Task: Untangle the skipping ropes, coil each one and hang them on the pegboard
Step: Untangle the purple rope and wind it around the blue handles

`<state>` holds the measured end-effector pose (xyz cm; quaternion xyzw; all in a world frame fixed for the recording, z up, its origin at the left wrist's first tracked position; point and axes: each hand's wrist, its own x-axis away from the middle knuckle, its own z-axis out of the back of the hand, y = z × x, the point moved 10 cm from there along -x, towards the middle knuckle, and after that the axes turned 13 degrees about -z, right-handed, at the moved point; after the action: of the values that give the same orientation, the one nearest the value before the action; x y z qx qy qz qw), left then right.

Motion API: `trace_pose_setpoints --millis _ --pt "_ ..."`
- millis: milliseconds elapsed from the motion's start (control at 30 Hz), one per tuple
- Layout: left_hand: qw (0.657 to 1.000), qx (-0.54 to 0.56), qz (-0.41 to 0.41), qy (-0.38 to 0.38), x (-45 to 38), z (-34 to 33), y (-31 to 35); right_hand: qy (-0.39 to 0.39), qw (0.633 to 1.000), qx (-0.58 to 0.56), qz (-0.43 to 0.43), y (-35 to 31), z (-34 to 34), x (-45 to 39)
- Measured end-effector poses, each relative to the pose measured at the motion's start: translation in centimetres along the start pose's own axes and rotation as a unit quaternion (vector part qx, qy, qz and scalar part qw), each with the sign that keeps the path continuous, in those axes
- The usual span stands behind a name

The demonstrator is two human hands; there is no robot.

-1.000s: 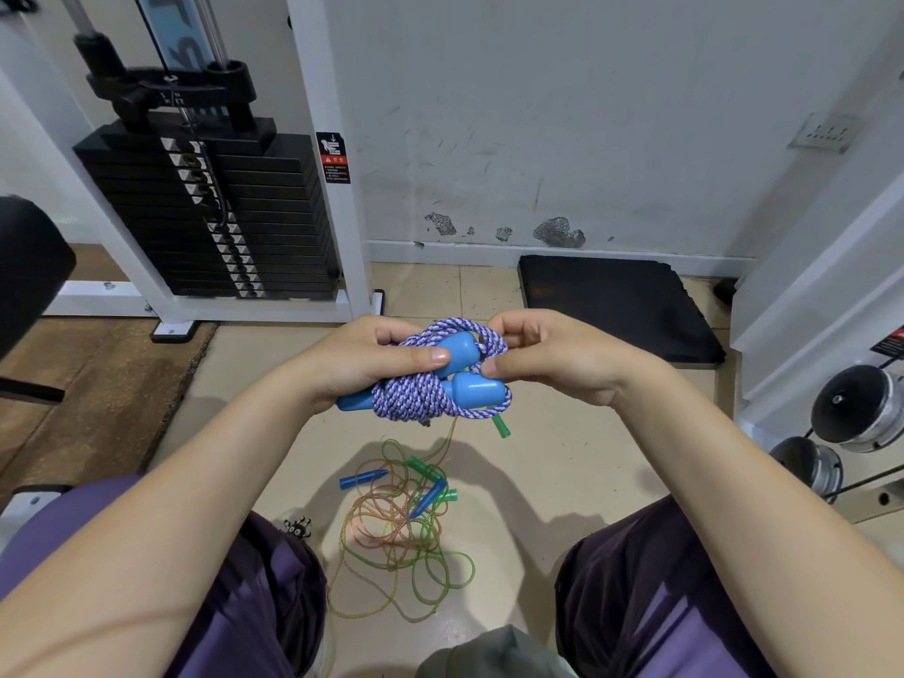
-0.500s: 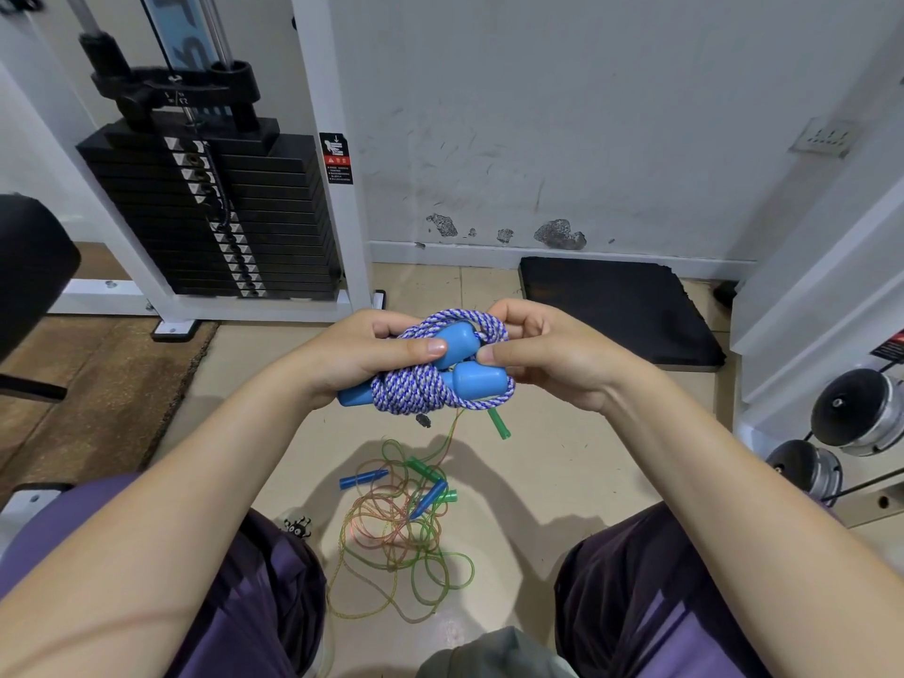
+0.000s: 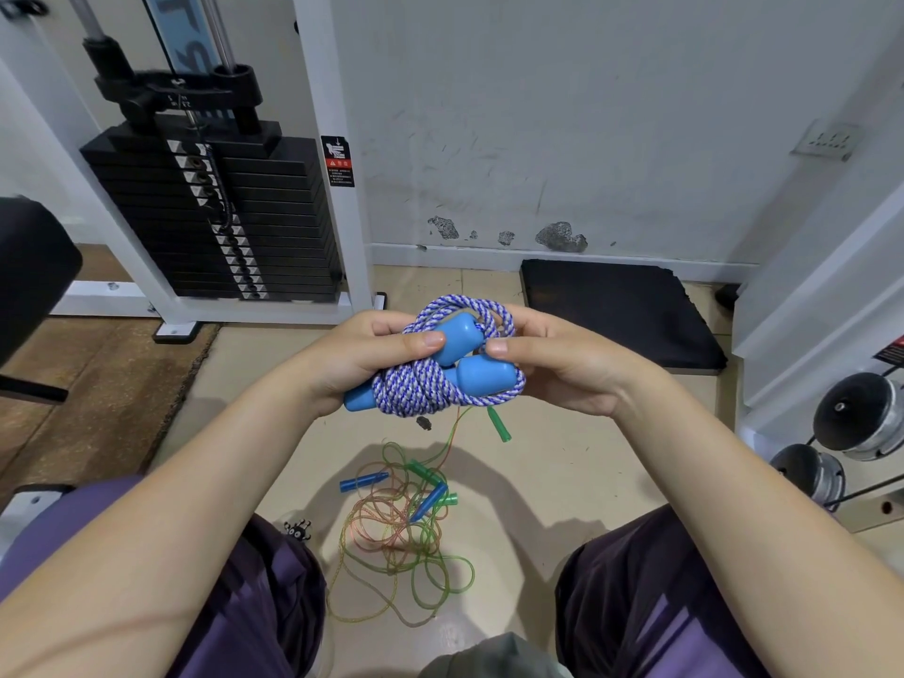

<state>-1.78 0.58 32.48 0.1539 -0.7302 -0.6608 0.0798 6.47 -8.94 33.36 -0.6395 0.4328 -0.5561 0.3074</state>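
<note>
Braided rope (image 3: 420, 391) sits coiled, gripped by your left hand (image 3: 364, 357) and right hand (image 3: 562, 367); secure its wrap next, then untangle the thin ropes (image 3: 396, 535) below it.

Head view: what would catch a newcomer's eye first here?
The blue-and-white braided rope, bundled round its blue handles, held mid-frame by the left hand and right hand. Below it, a tangle of thin green and orange ropes lies on the floor between the knees. Upper left stands a black weight stack.
</note>
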Motion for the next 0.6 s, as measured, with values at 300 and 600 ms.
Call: trace_pose_setpoints --millis 300,600 --pt "0.996 0.085 -0.013 0.014 -0.1 -0.4 0.4 -0.1 0.994 -0.005 0.048 -1.4 -1.4 1.3" --pt "0.994 0.09 -0.006 0.067 -0.1 -0.3 0.1 -0.084 0.991 -0.051 0.087 -1.6 -1.3 0.4"
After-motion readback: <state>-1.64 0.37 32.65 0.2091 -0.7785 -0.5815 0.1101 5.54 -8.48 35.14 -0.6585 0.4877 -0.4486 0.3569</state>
